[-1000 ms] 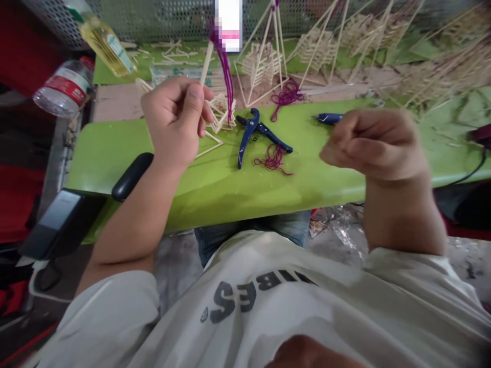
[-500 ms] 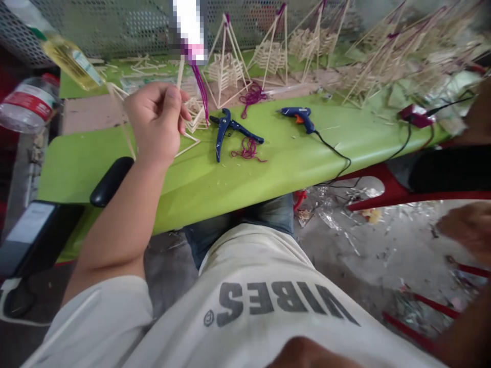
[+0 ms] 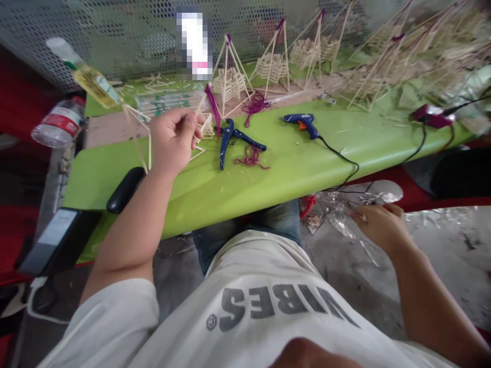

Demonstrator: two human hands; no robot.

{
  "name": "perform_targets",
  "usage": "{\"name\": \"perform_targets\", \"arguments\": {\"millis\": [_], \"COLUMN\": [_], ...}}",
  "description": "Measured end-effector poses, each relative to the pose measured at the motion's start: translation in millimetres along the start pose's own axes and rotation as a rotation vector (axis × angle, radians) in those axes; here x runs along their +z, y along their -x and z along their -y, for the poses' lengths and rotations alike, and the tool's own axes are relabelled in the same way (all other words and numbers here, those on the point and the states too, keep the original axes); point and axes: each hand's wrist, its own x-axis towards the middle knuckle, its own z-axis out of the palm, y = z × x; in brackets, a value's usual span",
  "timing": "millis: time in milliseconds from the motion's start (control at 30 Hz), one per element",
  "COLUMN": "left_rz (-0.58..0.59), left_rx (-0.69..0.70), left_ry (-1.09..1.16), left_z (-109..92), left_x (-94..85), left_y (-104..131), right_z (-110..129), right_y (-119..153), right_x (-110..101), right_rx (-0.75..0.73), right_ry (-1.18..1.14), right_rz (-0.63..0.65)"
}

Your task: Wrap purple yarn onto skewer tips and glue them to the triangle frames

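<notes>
My left hand [image 3: 174,138] is closed, thumb against fingers, on a thin wooden stick [image 3: 201,104] raised above the bench. Purple yarn [image 3: 213,110] is fastened at the stick's top and hangs down. Just behind the fingers lies a small piece made of stacked sticks [image 3: 207,128]. To its right are a dark blue hand cutter [image 3: 228,138] and loose purple yarn [image 3: 251,157]. My right hand [image 3: 381,225] is low at the right, beyond the bench's front edge, with its fingers curled together; whatever is at the fingertips is too small to make out.
A blue glue gun [image 3: 301,123] lies on the green bench [image 3: 245,189], its cord running over the front edge. Several stick pyramids [image 3: 230,76] stand along the back. A yellow liquid bottle [image 3: 95,84], a plastic bottle [image 3: 59,122] and a black box [image 3: 49,240] are at left.
My right hand has come in from the right edge toward my body. My left hand has lowered the stick and yarn a little. The view has shifted slightly.
</notes>
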Motion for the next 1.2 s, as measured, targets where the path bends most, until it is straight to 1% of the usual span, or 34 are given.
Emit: {"name": "perform_targets", "arguments": {"millis": [33,67,133,200,267,333,367,400,433,500,567,633,700,767,867,933,1000,1100,1200], "left_rz": [0.003,0.007,0.014,0.025,0.035,0.035,0.035,0.035,0.037,0.039,0.041,0.093,0.156,0.198,0.203,0.197,0.200,0.189,0.163], "left_rx": [0.001,0.002,0.007,0.008,0.009,0.015,0.021,0.026,0.029,0.041,0.032,-0.021,-0.018,0.031,0.070,0.054,0.040,0.049,0.054], "left_ry": [-0.006,-0.011,-0.021,-0.045,-0.096,-0.165,-0.205,-0.251,-0.311,-0.460,-0.596,-0.693,-0.761,-0.809,-0.839,-0.843,-0.841,-0.831,-0.823], "left_z": [-2,-2,-2,0,-1,-6,-9,-13,-18,-28,-37,-43,-46,-46,-43,-39,-36,-34,-37], "left_x": [-1.0,-1.9,-3.4,-4.1,-4.6,-5.5,-6.1,-6.8,-7.6,-9.1,-10.3,-11.3,-12.5,-14.1,-17.9,-20.9,-23.5,-25.6,-25.5], "left_y": [0,0,0,2,5,9,11,13,15,17,19,18,16,13,12,12,13,14,14], "right_z": [9,19,46,79,119,160,179,196,210,226,227,217,203,192,185,183,182,178,174], "right_y": [-13,-27,-60,-96,-133,-169,-186,-203,-219,-249,-273,-288,-293,-292,-291,-294,-300,-309,-315], "right_x": [-1,-1,2,8,15,24,29,35,42,57,73,87,97,98,90,83,77,63,35], "right_rx": [0.001,-0.013,-0.093,-0.183,-0.297,-0.500,-0.561,-0.598,-0.622,-0.688,-0.748,-0.772,-0.747,-0.696,-0.681,-0.714,-0.717,-0.675,-0.651], "right_ry": [0.043,0.072,0.093,0.083,0.055,-0.064,-0.167,-0.275,-0.373,-0.457,-0.516,-0.575,-0.607,-0.588,-0.496,-0.447,-0.461,-0.498,-0.428], "right_rz": [-0.058,-0.089,-0.099,-0.102,-0.126,-0.234,-0.296,-0.323,-0.329,-0.252,-0.230,-0.232,-0.209,-0.199,-0.256,-0.313,-0.339,-0.311,-0.257]}}
